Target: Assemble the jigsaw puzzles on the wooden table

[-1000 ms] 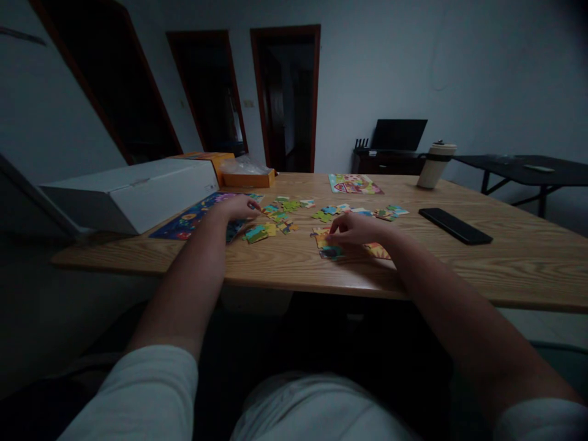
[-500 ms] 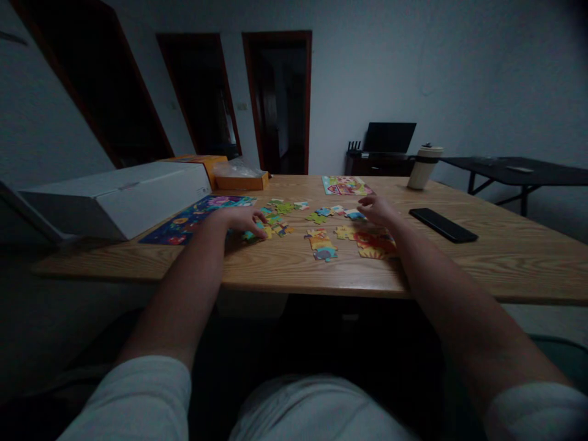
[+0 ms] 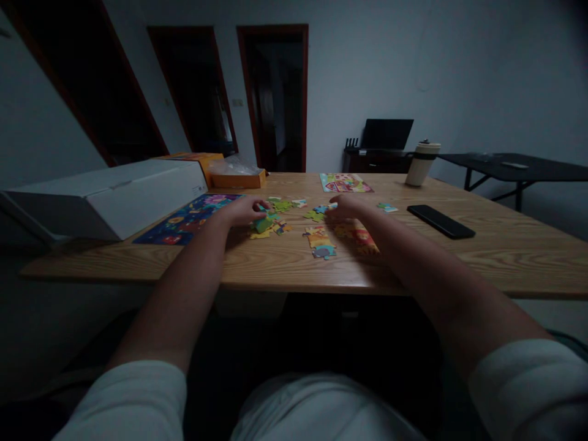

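Observation:
My left hand (image 3: 243,212) is closed on a green puzzle piece (image 3: 263,224), held tilted by the fingertips over a loose pile of green and yellow pieces (image 3: 279,208). My right hand (image 3: 348,207) hovers with fingers apart at the blue and green pieces (image 3: 316,214), partly covering them. Below it lies a red and yellow joined section (image 3: 365,240), half hidden by my forearm. Between the hands, nearer me, is a joined strip of orange and blue pieces (image 3: 320,242). A blue-green piece (image 3: 387,207) rests to the right of my right hand.
A dark blue picture sheet (image 3: 179,222) lies beside a long white box (image 3: 110,196) at left. Behind stands an orange box tray (image 3: 239,179) with clear plastic. A pink picture sheet (image 3: 345,182), a cup (image 3: 422,164) and a black phone (image 3: 440,222) are farther right.
My right hand has moved left, from the right-hand pieces to the middle ones, uncovering a blue-green piece. My left hand has risen slightly with a green piece.

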A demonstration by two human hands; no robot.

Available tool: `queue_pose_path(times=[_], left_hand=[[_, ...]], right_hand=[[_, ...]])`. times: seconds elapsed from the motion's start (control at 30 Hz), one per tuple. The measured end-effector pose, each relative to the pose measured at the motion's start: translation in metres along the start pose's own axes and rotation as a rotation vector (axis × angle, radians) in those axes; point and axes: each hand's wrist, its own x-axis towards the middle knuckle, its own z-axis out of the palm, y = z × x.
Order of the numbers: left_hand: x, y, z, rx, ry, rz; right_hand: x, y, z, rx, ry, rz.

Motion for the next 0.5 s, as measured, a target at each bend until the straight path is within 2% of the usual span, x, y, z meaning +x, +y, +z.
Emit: queue_pose_path(times=[0.13,0.3,0.5], left_hand=[[0.001,0.0,0.001,0.024,0.0,-0.01],[0.009,-0.01,0.004,-0.011,-0.014,0.004],[0.012,-0.015,0.007,-0.011,-0.021,0.005]], right_hand=[[0.008,-0.001,0.009,0.028,-0.058,-0.004],[0.001,0.004,0.013,0.06,0.039,-0.028],[-0.004,0.009,0.004,0.097,0.069,-0.023]])
